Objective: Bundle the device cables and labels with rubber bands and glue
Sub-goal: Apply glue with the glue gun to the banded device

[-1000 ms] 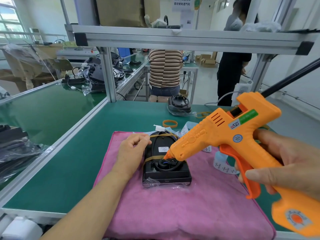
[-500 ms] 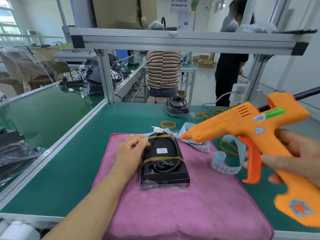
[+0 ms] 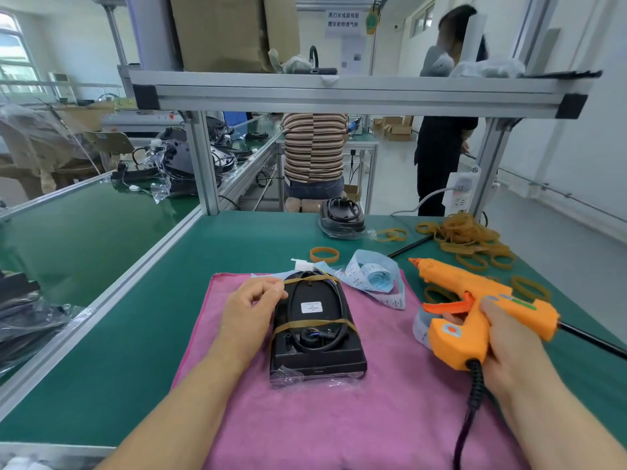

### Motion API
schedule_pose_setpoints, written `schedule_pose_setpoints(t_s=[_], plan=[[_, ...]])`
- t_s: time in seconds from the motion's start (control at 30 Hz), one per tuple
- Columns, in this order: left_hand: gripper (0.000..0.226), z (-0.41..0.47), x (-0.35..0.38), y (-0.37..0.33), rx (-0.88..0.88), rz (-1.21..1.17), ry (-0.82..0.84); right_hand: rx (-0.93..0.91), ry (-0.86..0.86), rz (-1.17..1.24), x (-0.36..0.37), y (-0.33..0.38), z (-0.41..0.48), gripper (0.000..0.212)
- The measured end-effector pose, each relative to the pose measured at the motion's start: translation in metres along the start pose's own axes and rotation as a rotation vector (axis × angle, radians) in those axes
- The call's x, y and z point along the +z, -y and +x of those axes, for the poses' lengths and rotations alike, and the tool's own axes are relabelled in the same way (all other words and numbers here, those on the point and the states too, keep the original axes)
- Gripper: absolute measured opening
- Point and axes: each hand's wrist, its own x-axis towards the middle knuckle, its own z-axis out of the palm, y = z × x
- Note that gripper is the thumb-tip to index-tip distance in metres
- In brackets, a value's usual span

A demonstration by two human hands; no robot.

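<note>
A black device (image 3: 315, 337) lies on a pink cloth (image 3: 339, 412), its cable coiled on top under two tan rubber bands. My left hand (image 3: 251, 313) rests against the device's left side, fingers curled at the upper band. My right hand (image 3: 509, 351) grips an orange glue gun (image 3: 475, 300), which lies on its side low over the cloth's right edge, nozzle pointing far-left. A strip of white labels (image 3: 373, 276) curls beside the device's far right corner.
A heap of rubber bands (image 3: 468, 239) lies at the far right of the green bench (image 3: 142, 334), with single bands (image 3: 324, 254) nearer. A second bagged device (image 3: 342, 218) sits at the back. An aluminium shelf frame (image 3: 339, 93) spans overhead. Two people stand beyond.
My right hand has drawn the glue gun off the device's cable, to the right and down, and turned it onto its side. My left hand has stayed at the device.
</note>
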Motion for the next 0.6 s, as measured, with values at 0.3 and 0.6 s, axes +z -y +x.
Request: schedule_pose_setpoints(t_s=[0.3,0.6], plan=[[0.030,0.001,-0.001,0.000,0.026,0.034,-0.009,0.114,0.030,-0.269,-0.006,0.007,0.002,0.035],[0.023,0.000,0.000,-0.002,-0.020,-0.003,0.002,-0.123,0.161,-1.232,-0.028,0.045,0.005,0.015]])
